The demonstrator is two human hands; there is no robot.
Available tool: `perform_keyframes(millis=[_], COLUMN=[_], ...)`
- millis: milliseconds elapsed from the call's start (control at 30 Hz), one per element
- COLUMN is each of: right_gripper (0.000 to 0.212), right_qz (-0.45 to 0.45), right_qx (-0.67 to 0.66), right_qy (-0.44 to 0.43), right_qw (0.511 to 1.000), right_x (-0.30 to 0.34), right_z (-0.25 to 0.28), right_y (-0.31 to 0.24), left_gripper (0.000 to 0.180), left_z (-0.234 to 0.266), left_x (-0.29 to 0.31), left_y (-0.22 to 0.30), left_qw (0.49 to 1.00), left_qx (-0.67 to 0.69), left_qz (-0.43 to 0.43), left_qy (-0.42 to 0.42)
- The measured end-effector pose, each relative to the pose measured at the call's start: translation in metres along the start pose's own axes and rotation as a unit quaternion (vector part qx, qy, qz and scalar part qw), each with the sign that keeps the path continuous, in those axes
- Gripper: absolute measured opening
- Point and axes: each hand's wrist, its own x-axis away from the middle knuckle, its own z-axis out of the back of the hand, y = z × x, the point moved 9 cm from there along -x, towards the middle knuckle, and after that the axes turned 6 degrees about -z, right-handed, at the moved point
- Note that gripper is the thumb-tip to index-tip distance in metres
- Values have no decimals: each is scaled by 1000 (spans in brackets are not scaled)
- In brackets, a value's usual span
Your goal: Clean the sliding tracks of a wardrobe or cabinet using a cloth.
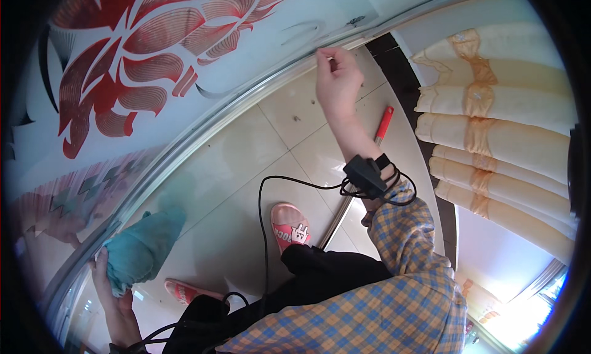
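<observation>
At the lower left, my left hand [114, 298] is closed on a bunched teal cloth [143, 246], beside the metal frame [178, 148] of a glossy door-like panel [246, 65]. The cloth hangs over the tiled floor. My right arm reaches up toward the top middle. There my right hand [340, 80] is curled, its thumb and forefinger pressed together close to the same frame. Nothing shows between those fingers; whether they touch the frame I cannot tell. A red flower pattern [154, 65] covers the panel's upper left.
A stick with a red grip [385, 123] lies on the tiled floor [246, 151] behind my right forearm. A black cable [265, 231] runs from a black device [366, 175] on my right wrist. Cream curtains [498, 129] hang at the right. Pink slippers [288, 222] are on my feet.
</observation>
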Motion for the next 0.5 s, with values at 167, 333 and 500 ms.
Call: perform_keyframes(millis=[167, 333, 500], right_gripper=[5, 3, 4], right_qz=[64, 29, -125], right_qx=[-16, -78, -243], right_qy=[-65, -81, -141], right_qw=[996, 993, 951], right_x=[33, 42, 44], right_z=[-22, -29, -46], right_y=[-30, -31, -4], left_gripper=[66, 59, 84], left_z=[11, 19, 7], left_x=[-5, -8, -5], left_y=[-5, -12, -7], left_qw=[1000, 999, 999], left_qx=[4, 1, 39], left_qz=[8, 37, 23], left_qy=[16, 34, 21])
